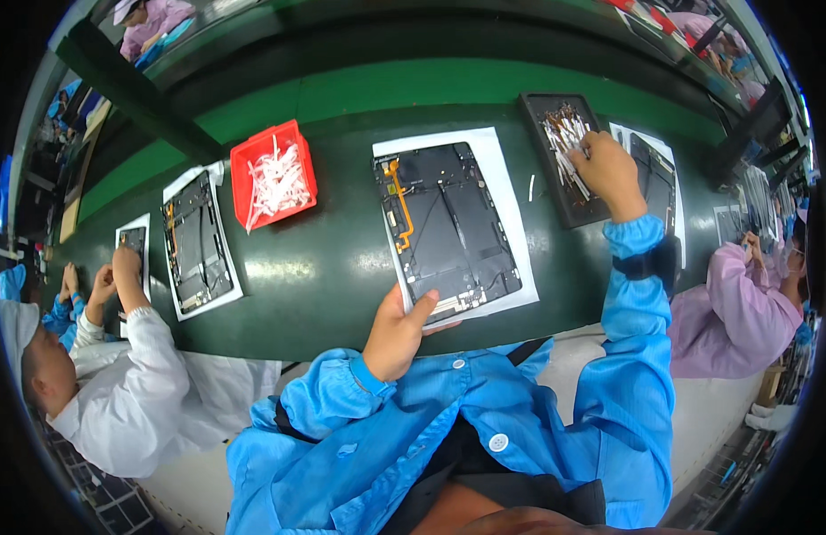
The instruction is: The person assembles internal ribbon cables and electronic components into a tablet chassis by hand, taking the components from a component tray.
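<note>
Black device point(466, 232) is gripped by the left hand point(399, 332), presumably for steadiness, while the right hand point(606, 174) bunches (hold, if any, unclear) over the tray point(587, 218).

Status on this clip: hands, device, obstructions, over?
Left hand holding black device by near edge. Right hand at dark tray of small strips, grip unclear. Nothing visibly in the way.

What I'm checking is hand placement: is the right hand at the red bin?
No, the right hand is over the black tray, apart from the red bin.
</note>
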`<state>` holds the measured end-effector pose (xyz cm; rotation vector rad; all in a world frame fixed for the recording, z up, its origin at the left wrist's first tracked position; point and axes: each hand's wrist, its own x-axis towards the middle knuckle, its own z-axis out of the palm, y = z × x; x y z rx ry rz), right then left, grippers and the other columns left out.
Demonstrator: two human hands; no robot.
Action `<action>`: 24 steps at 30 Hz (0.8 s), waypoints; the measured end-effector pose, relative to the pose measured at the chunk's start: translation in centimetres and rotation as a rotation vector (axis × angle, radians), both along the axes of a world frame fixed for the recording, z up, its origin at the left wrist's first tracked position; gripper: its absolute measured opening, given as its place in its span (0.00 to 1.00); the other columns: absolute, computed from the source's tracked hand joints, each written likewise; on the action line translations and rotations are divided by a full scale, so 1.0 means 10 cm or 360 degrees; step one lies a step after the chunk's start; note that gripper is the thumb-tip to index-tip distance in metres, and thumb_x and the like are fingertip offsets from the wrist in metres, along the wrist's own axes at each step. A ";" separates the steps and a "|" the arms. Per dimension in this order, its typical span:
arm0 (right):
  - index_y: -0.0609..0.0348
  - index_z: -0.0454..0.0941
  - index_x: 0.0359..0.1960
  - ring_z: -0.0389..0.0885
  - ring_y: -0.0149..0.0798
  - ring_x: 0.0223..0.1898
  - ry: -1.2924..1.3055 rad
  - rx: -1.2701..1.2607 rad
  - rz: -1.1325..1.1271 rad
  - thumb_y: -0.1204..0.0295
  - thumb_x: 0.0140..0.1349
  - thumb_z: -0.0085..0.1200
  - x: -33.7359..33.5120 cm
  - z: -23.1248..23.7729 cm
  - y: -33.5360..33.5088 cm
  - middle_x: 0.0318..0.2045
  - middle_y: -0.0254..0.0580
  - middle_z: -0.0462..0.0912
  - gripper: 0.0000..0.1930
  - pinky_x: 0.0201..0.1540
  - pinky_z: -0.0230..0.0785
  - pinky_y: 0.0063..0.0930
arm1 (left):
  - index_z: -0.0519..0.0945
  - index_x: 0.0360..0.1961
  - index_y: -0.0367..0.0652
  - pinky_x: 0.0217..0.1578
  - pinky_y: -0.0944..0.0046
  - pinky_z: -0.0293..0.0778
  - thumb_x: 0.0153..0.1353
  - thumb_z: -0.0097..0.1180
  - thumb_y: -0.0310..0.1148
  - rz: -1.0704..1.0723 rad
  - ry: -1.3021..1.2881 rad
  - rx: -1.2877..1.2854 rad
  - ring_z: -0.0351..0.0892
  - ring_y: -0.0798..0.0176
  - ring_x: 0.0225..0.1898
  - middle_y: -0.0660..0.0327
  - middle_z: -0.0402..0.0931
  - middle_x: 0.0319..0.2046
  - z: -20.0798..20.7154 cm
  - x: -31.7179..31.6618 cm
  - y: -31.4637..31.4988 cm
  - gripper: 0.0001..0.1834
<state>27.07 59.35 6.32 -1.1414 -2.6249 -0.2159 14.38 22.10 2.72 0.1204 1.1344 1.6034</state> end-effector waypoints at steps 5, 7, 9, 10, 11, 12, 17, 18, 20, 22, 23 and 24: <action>0.55 0.83 0.39 0.86 0.56 0.38 0.0346 -0.0364 0.0052 0.65 0.66 0.58 0.10 -0.19 0.19 0.34 0.49 0.86 0.09 0.40 0.76 0.46 | 0.64 0.70 0.38 0.35 0.59 0.86 0.73 0.57 0.34 -0.0622 0.0628 -0.0447 0.88 0.60 0.35 0.54 0.86 0.43 0.22 -0.32 -0.23 0.29; 0.56 0.83 0.38 0.86 0.56 0.37 0.0363 -0.0395 -0.0012 0.64 0.67 0.56 0.15 -0.15 0.21 0.32 0.50 0.86 0.09 0.39 0.76 0.46 | 0.69 0.69 0.39 0.26 0.61 0.80 0.68 0.63 0.36 -0.0551 0.1130 -0.0556 0.84 0.60 0.23 0.56 0.85 0.32 0.20 -0.36 -0.35 0.31; 0.56 0.83 0.39 0.86 0.55 0.36 0.0450 -0.0396 0.0038 0.64 0.67 0.57 0.16 -0.11 0.22 0.31 0.50 0.86 0.10 0.39 0.75 0.45 | 0.74 0.65 0.34 0.22 0.66 0.73 0.65 0.65 0.30 -0.0442 0.2221 -0.0569 0.79 0.67 0.21 0.55 0.81 0.26 0.28 -0.48 -0.35 0.28; 0.57 0.83 0.40 0.85 0.54 0.35 0.0462 -0.0411 0.0078 0.64 0.67 0.59 0.19 -0.06 0.20 0.30 0.50 0.86 0.10 0.38 0.75 0.44 | 0.81 0.56 0.36 0.24 0.62 0.72 0.61 0.67 0.28 -0.0296 0.2267 -0.0522 0.75 0.64 0.21 0.56 0.79 0.28 0.21 -0.52 -0.32 0.22; 0.57 0.83 0.40 0.85 0.54 0.35 0.0449 -0.0423 0.0089 0.64 0.67 0.59 0.20 -0.03 0.19 0.30 0.50 0.86 0.10 0.38 0.75 0.44 | 0.81 0.56 0.36 0.24 0.62 0.72 0.61 0.67 0.28 -0.0293 0.2252 -0.0538 0.75 0.64 0.21 0.56 0.79 0.28 0.19 -0.55 -0.27 0.22; 0.57 0.84 0.40 0.85 0.54 0.34 0.0368 -0.0404 0.0112 0.65 0.67 0.59 0.23 -0.01 0.19 0.30 0.50 0.85 0.10 0.38 0.75 0.44 | 0.82 0.55 0.37 0.25 0.61 0.72 0.60 0.67 0.28 -0.0240 0.2383 -0.0413 0.74 0.62 0.23 0.56 0.78 0.30 0.17 -0.59 -0.22 0.21; 0.60 0.83 0.38 0.83 0.44 0.30 0.0261 -0.0559 0.0083 0.67 0.64 0.61 0.25 0.12 0.15 0.27 0.45 0.84 0.09 0.37 0.74 0.36 | 0.85 0.47 0.41 0.30 0.57 0.75 0.59 0.68 0.29 -0.0140 0.2527 -0.0295 0.78 0.56 0.28 0.56 0.77 0.35 -0.01 -0.68 0.07 0.14; 0.60 0.83 0.38 0.83 0.44 0.30 0.0253 -0.0552 0.0086 0.67 0.64 0.61 0.25 0.11 0.14 0.27 0.45 0.84 0.09 0.37 0.74 0.36 | 0.85 0.40 0.40 0.30 0.55 0.76 0.59 0.69 0.32 -0.0117 0.2551 -0.0348 0.80 0.53 0.30 0.56 0.78 0.34 -0.01 -0.70 0.13 0.10; 0.61 0.83 0.37 0.82 0.40 0.29 0.0373 -0.0610 0.0097 0.68 0.64 0.60 0.27 0.10 0.13 0.26 0.43 0.83 0.09 0.37 0.74 0.34 | 0.85 0.37 0.40 0.30 0.54 0.76 0.59 0.69 0.33 -0.0170 0.2582 -0.0390 0.81 0.53 0.30 0.56 0.78 0.33 0.00 -0.76 0.25 0.10; 0.61 0.83 0.37 0.82 0.40 0.29 0.0372 -0.0579 0.0097 0.68 0.64 0.60 0.28 0.15 0.10 0.26 0.44 0.83 0.09 0.37 0.74 0.34 | 0.84 0.31 0.41 0.29 0.52 0.75 0.58 0.68 0.35 -0.0213 0.2649 -0.0434 0.81 0.52 0.29 0.57 0.77 0.28 -0.05 -0.84 0.36 0.09; 0.61 0.83 0.37 0.82 0.40 0.29 0.0379 -0.0558 0.0100 0.68 0.64 0.60 0.29 0.17 0.08 0.26 0.44 0.83 0.08 0.37 0.74 0.34 | 0.84 0.31 0.41 0.29 0.52 0.75 0.58 0.68 0.35 -0.0216 0.2642 -0.0435 0.81 0.52 0.29 0.57 0.77 0.28 -0.06 -0.87 0.38 0.09; 0.61 0.82 0.38 0.81 0.40 0.28 0.0394 -0.0499 0.0134 0.68 0.64 0.60 0.29 0.17 0.06 0.27 0.44 0.82 0.09 0.37 0.74 0.34 | 0.83 0.30 0.41 0.29 0.53 0.75 0.58 0.68 0.34 -0.0227 0.2608 -0.0395 0.80 0.52 0.28 0.57 0.77 0.27 -0.07 -0.89 0.40 0.08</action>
